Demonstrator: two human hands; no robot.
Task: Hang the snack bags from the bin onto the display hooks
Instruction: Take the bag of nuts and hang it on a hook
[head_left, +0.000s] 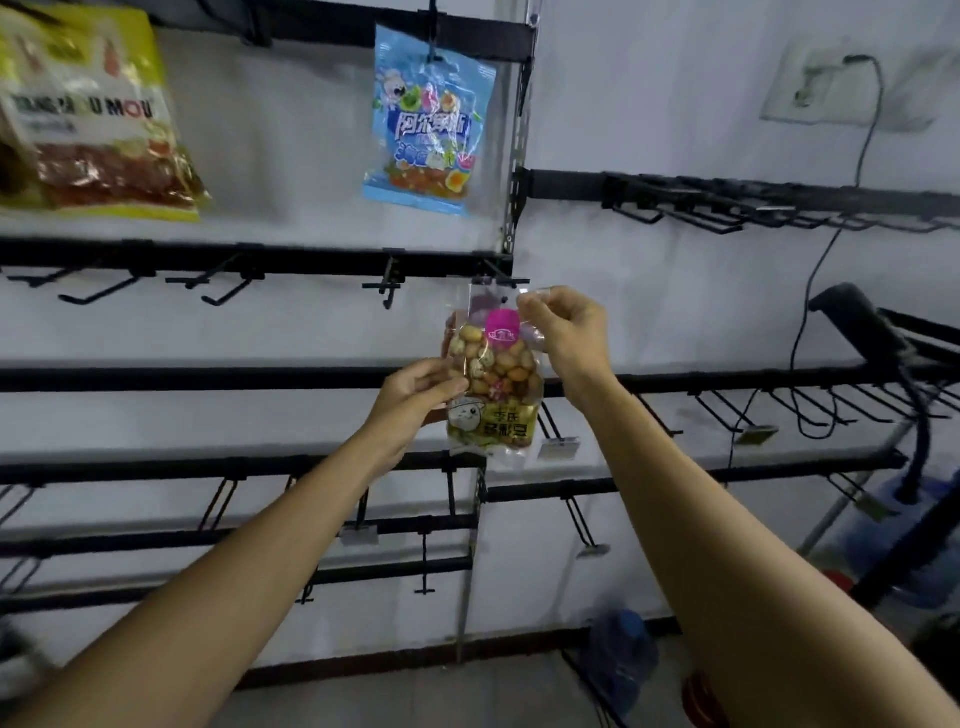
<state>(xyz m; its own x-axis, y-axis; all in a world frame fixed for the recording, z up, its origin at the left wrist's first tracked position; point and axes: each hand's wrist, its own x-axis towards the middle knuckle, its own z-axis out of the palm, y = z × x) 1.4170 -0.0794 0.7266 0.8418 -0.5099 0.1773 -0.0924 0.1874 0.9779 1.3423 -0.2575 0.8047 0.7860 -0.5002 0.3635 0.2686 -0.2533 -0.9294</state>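
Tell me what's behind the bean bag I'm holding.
Behind the bean bag run a black rail and white wall. The bag covers that stretch of rail, so any hook there is hidden.

Yellow bag (88, 119) at ten o'clock blurred, cut by left edge, nut bag (493, 374) on or off hook (500, 279) unclear, price tags (558, 448) unreadable.

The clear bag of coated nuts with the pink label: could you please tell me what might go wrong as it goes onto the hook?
1. The right hand pinches only a top corner of the clear bag of coated nuts, so its header may crumple and miss the black wire hook above.
2. The left hand pinches one side edge; the full lower part could swing or slip if the hands release early.
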